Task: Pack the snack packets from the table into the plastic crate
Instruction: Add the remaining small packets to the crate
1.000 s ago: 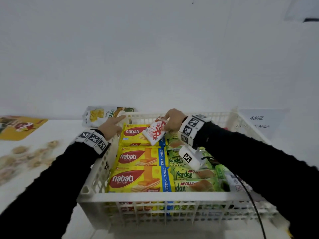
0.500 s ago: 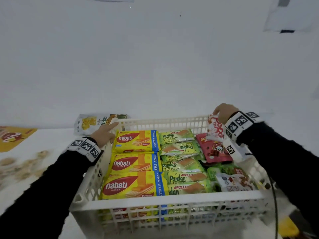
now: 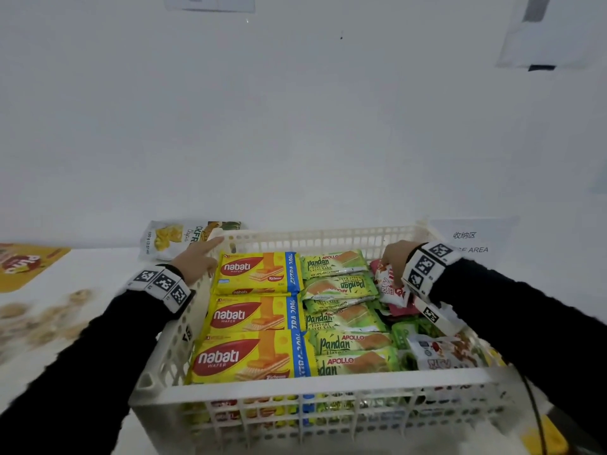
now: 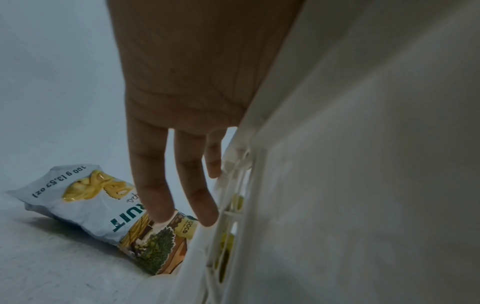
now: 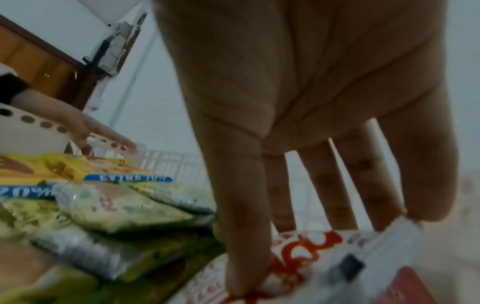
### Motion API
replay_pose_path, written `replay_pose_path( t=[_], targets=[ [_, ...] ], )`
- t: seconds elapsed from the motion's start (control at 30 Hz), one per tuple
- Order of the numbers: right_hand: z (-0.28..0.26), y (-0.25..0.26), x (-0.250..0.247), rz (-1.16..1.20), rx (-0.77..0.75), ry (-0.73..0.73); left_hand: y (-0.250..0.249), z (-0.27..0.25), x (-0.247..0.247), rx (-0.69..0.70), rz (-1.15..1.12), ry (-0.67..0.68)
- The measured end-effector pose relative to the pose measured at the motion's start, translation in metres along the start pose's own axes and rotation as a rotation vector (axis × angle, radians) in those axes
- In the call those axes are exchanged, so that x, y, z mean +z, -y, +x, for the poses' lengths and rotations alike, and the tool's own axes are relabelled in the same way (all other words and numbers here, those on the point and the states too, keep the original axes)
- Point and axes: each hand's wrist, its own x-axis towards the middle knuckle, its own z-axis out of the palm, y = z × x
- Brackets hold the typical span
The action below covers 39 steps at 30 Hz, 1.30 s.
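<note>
While a second ago the right hand (image 3: 395,257) held the red-and-white snack packet (image 3: 389,285) over the yellow wafer packs (image 3: 259,274) near the left hand (image 3: 197,261), it has now carried the packet across to the far right corner of the plastic crate (image 3: 322,387). There the packet lies beneath the right palm, on top of a dark red packet (image 3: 402,309). From the right wrist view, the thumb and straight fingers (image 5: 239,236) pinch the packet's upper edge, pressing it down into the crate. Beside that hand, toward the left hand, sit rows of green pandan cake packets (image 3: 341,287).

Resting flat with fingers straight, the left hand steadies the crate's far left rim and grasps nothing. Just beyond its fingertips, a jackfruit chips bag (image 4: 103,205) waits on the counter (image 3: 82,267).

By my judgement, this packet is nearly placed, and the chips bag still needs packing.
</note>
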Motion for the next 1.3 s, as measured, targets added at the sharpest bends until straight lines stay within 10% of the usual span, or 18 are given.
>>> replay_pose_path(
  t=[0.2, 0.4, 0.6, 0.9, 1.3],
  targets=[
    [-0.002, 0.005, -0.005, -0.073, -0.078, 0.097, -0.001, -0.001, 0.000, -0.011, 0.008, -0.005],
    [-0.021, 0.018, -0.031, 0.179, -0.252, -0.207, -0.001, 0.000, 0.000, -0.018, -0.029, 0.003],
    [-0.028, 0.069, -0.016, 0.099, -0.457, -0.070, 0.002, 0.000, -0.001, -0.013, -0.055, 0.023],
    [-0.032, 0.065, -0.025, 0.059, -0.454, -0.272, 0.004, 0.005, 0.000, 0.018, -0.033, 0.016],
    [-0.025, 0.039, -0.015, 0.622, -0.798, -0.394, 0.008, 0.008, 0.000, 0.007, -0.038, 0.026]
  ],
)
